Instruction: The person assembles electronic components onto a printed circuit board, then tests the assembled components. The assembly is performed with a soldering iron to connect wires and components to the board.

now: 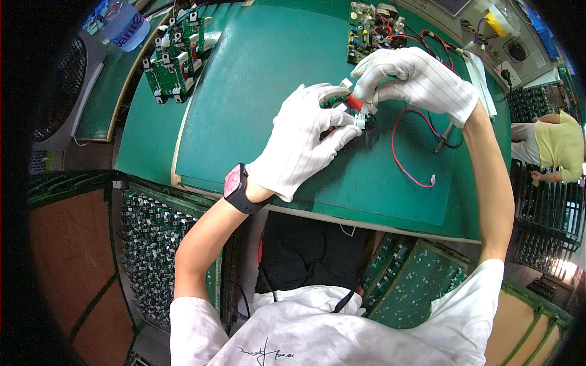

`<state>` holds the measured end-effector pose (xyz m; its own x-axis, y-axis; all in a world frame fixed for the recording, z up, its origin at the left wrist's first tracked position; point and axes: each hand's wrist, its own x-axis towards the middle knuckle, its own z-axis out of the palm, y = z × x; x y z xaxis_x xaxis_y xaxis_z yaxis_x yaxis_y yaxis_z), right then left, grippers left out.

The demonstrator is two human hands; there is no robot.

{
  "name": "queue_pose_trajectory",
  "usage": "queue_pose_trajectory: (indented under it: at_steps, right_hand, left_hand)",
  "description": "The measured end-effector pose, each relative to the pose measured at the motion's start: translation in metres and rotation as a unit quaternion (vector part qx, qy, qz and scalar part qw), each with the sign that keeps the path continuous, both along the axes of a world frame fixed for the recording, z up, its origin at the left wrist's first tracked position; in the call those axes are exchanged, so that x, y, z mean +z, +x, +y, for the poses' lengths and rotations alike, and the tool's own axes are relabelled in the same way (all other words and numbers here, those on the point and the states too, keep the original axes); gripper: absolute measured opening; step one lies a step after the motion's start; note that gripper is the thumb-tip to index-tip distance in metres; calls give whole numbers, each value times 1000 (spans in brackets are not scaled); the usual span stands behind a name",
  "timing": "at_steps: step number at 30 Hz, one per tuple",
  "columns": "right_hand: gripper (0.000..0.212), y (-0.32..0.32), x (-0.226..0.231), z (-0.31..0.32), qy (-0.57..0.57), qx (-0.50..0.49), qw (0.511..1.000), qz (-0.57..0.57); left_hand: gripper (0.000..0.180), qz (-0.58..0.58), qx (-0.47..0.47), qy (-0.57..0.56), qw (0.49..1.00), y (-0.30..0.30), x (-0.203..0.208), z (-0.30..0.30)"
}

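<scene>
Both hands wear white striped gloves and meet above a green table mat (262, 67). My left hand (308, 131) is closed around a small green circuit board (336, 100), which its fingers partly cover. A red cylindrical part (354, 102) and a white connector (361, 120) show on the board between the two hands. From the right, my right hand (412, 79) reaches to the same board with thumb and fingers pinched together beside the red part. Whatever sits inside that pinch is hidden by the fingertips.
Several assembled circuit boards (177, 58) stand at the back left. Another board with wires (372, 30) lies at the back. A red lead (397, 152) curls across the mat's right side. Board-filled racks (155, 250) are below the table. A person in yellow (561, 146) is far right.
</scene>
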<state>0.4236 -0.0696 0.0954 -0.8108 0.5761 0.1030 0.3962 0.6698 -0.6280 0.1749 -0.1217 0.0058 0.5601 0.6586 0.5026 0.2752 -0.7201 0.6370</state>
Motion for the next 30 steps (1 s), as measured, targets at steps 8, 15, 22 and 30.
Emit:
queue_pose_trajectory:
  at_steps: [8,15,22,30]
  right_hand:
    - [18,0,1,8,-45,29,998,12]
    - [19,2,-3,11,-28,33,999,21]
    - [17,1,-2,12,-10,49,999,7]
    - [15,4,-4,6,-7,35,999,14]
  left_hand:
    - [17,3,0,-14,1000,1,1,0]
    - [18,6,5,-30,1000,1,0,0]
    - [17,-29,19,3,999,4,-3,0]
    - [16,-27,17,-8,999,4,-2,0]
